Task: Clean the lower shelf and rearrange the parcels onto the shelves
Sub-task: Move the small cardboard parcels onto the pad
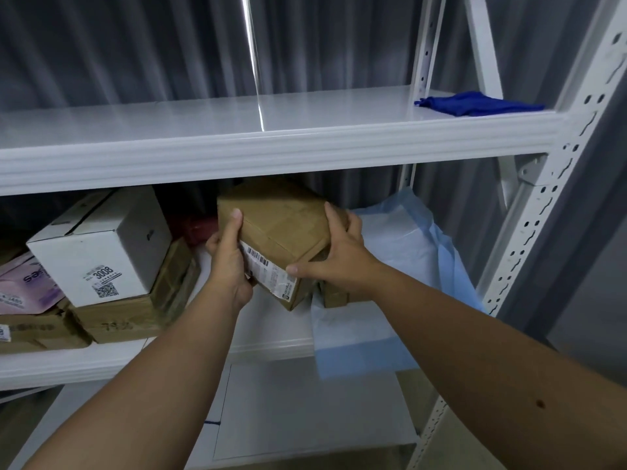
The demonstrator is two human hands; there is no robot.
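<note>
Parcel [281,228] tilted between left hand [228,262] and right hand [334,256], both gripping it.

Upper shelf [203,130] lies open bar the blue cloth [475,103] upper right; stacked boxes [101,259] block lower left.

Red item [198,228]: mostly hidden behind brown parcel [281,228], identity not determinable | pink packet [23,290]: cut off by left edge | shipping label [268,276]: print too small to read | lower brown box [334,293]: largely covered by right hand [339,262] | left hand [227,262]: fingers hidden beneath parcel.
</note>
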